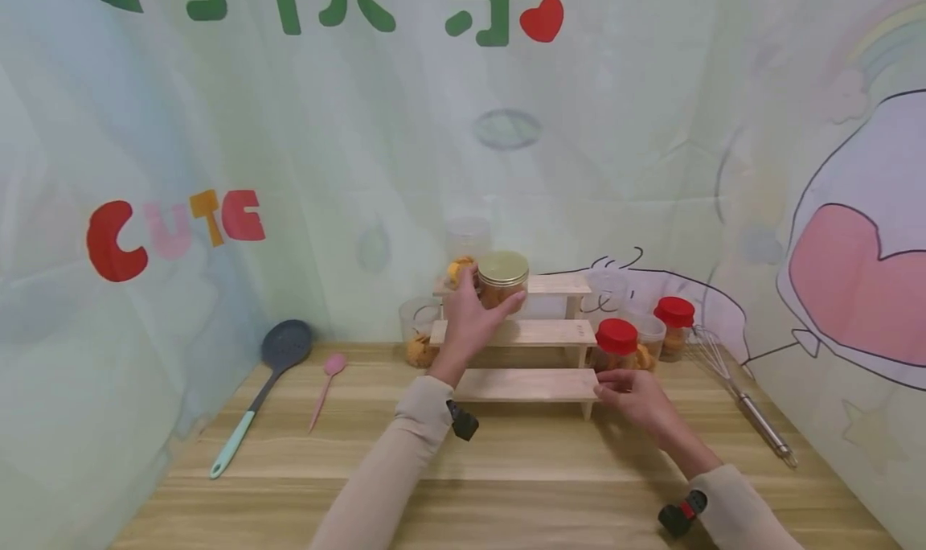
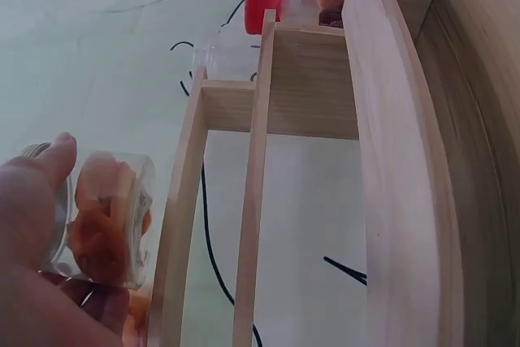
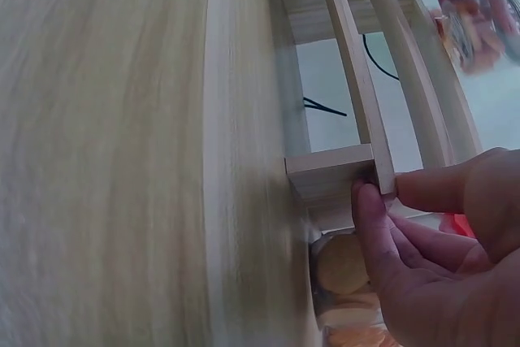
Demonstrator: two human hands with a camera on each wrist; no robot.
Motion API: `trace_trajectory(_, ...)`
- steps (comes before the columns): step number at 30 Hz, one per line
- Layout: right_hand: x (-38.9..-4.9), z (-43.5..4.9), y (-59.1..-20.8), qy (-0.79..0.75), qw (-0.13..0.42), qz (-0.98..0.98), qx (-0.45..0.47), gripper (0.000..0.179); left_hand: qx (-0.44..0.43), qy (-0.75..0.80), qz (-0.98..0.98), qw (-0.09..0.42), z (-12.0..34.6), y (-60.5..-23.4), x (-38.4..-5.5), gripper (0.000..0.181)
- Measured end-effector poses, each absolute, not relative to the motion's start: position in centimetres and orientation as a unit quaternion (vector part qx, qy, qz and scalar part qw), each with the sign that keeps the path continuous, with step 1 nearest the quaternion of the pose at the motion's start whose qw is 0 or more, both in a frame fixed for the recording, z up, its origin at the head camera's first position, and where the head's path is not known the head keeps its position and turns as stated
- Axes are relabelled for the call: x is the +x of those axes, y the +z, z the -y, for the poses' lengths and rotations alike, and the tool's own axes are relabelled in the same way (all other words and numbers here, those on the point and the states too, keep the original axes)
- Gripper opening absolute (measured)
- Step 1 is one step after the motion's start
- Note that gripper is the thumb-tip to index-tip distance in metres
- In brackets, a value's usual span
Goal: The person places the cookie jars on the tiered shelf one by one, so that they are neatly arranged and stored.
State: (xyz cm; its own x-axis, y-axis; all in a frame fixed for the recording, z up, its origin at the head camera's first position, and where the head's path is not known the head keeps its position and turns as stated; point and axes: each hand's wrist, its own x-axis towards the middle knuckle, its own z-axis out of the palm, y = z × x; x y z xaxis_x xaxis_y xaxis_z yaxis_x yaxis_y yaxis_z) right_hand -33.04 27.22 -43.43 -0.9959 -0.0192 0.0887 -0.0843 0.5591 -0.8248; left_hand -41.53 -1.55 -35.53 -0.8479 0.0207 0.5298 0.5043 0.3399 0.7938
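My left hand [image 1: 470, 321] holds a clear jar with a gold lid [image 1: 503, 281] at the top tier of a wooden three-step rack [image 1: 517, 385]. Orange-brown food pieces [image 2: 101, 229] show through the jar's wall in the left wrist view. Just left of it on the top tier, another clear jar [image 1: 469, 240] has orange pieces at its bottom, partly behind my fingers. At the rack's front right, my right hand [image 1: 637, 397] pinches the end of the lowest step between thumb and fingers. Close beyond that hand stands a red-lidded jar [image 1: 616, 341].
Right of the rack stand a clear jar [image 1: 653, 333] and a second red-lidded jar [image 1: 674, 325], with a whisk [image 1: 752, 409] beside them. Another clear jar [image 1: 418, 333] is at the rack's left. A slotted skimmer [image 1: 268, 385] and pink spoon [image 1: 329, 377] lie farther left. Printed curtains enclose the table.
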Motion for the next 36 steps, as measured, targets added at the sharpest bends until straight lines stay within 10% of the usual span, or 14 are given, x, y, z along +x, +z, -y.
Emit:
trace_trajectory(23, -33.2, -27.1, -43.7, 0.471, 0.028, 0.882, 0.004, 0.034, -0.144, -0.460, 0.826, 0.291, -3.4, -35.0, -45.1, 0.071)
trace_trajectory(36, -33.1, -26.9, -43.9, 0.466, 0.036, 0.884, 0.002, 0.035, -0.073, -0.318, 0.891, 0.316, -4.2, -36.3, -44.9, 0.096)
